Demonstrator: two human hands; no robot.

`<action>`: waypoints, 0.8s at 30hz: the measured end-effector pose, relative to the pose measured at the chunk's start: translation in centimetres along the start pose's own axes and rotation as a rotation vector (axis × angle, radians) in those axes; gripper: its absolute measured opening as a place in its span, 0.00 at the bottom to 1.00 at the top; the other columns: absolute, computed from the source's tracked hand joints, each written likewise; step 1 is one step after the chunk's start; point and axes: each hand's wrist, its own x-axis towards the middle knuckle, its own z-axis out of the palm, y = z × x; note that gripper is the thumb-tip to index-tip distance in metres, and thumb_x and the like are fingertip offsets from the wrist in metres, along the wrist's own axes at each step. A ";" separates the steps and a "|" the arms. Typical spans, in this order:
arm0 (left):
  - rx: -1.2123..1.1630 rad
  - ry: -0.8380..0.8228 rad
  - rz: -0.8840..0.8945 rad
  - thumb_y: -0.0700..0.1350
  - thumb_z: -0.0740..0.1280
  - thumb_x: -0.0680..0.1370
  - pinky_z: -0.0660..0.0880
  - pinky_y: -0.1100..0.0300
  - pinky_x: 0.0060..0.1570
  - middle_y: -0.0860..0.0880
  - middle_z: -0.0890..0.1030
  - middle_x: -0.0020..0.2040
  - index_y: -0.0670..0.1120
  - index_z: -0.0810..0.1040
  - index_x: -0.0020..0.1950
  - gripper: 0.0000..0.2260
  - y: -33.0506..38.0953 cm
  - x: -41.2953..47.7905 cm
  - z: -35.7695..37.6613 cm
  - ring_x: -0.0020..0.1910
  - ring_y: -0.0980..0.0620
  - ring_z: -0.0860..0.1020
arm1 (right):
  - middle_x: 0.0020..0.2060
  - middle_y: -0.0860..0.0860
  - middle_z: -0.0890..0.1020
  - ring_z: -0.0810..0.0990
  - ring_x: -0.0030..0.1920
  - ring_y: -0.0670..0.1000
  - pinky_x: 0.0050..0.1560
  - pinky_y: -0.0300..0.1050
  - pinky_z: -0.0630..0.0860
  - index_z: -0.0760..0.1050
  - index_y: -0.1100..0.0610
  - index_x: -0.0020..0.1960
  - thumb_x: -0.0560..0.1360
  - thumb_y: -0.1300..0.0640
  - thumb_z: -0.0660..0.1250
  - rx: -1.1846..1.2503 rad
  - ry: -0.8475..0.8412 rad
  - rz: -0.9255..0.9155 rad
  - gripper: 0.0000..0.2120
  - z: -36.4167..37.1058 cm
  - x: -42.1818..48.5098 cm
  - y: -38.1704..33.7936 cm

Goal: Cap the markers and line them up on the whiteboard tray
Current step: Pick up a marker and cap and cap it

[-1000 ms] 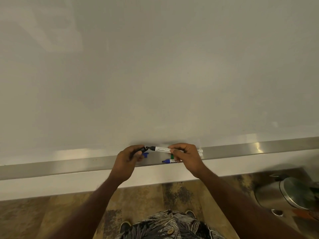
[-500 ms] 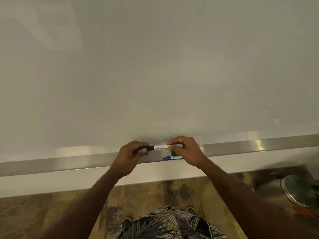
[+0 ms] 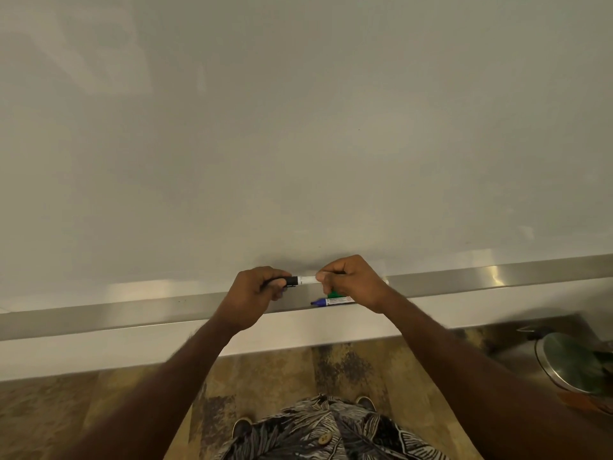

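Observation:
I hold a black marker [image 3: 306,280] level over the whiteboard tray [image 3: 139,310]. My left hand [image 3: 255,295] is closed around its black cap [image 3: 288,281], which sits on the marker's left end. My right hand [image 3: 353,283] grips the white barrel from the right. Below my right hand a blue marker [image 3: 326,302] lies uncapped on the tray, tip pointing left. A green marker [image 3: 333,294] lies just behind it, mostly hidden by my fingers.
The steel tray runs the full width under the blank whiteboard [image 3: 298,127]. A white ledge [image 3: 99,353] sits below it. A round metal bin [image 3: 570,363] stands on the floor at the right. My shoes and patterned shirt show at the bottom.
The cap in my left hand has gone onto the black marker's tip and my hands have drawn closer together. Both hands have moved slightly up towards the board.

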 end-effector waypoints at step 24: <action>0.546 0.031 -0.024 0.47 0.67 0.75 0.74 0.52 0.44 0.49 0.80 0.46 0.49 0.82 0.51 0.08 -6.9 -0.9 2.5 0.44 0.47 0.75 | 0.39 0.49 0.83 0.77 0.37 0.43 0.41 0.35 0.72 0.81 0.56 0.44 0.75 0.61 0.68 -0.457 0.341 0.090 0.04 -2.5 -2.1 6.7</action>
